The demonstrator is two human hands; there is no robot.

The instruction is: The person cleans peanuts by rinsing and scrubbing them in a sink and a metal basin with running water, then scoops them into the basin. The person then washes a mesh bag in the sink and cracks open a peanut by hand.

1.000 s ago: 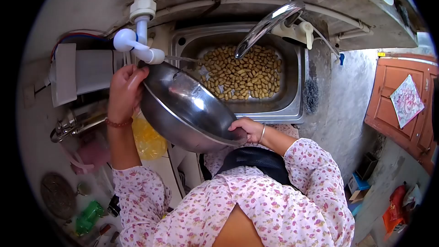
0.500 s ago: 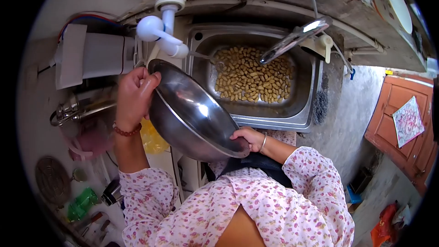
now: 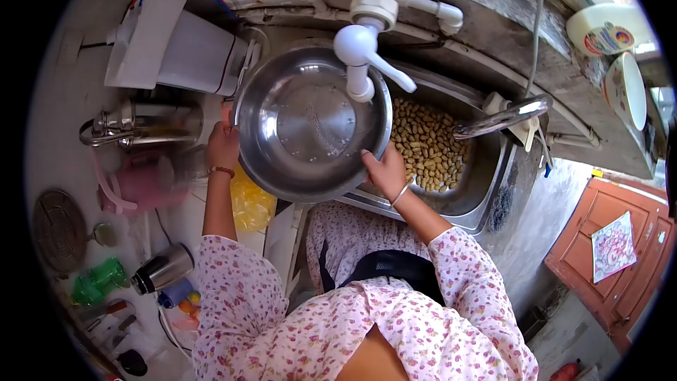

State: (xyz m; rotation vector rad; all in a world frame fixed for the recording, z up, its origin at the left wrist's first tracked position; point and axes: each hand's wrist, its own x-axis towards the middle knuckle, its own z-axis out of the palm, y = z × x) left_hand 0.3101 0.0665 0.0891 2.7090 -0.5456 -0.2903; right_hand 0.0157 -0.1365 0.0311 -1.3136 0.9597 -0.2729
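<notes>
A wide metal basin point(image 3: 282, 162) is held roughly level, its shiny inside facing up with a little water at the bottom. My left hand point(image 3: 223, 147) grips its left rim, fingers partly hidden. On the lower right rim rests the thumb of my right hand point(image 3: 387, 173), the other fingers under the side. The white tap point(image 3: 361, 85) hangs over the basin's right part. To the right, the steel sink point(image 3: 476, 215) holds many unshelled peanuts point(image 3: 427, 144), partly covered by the basin and hand.
A chrome faucet point(image 3: 504, 118) reaches over the sink. Left stand a metal kettle point(image 3: 151, 123), a pink jug point(image 3: 141, 183) and a yellow bag point(image 3: 252, 201). Bowls point(image 3: 626, 92) sit on the upper right ledge. A thermos flask point(image 3: 163, 268) lies lower left.
The basin has swung from steeply tilted to nearly level and now lies under the white tap. Both hands still hold it. The view has turned, shifting the sink rightward.
</notes>
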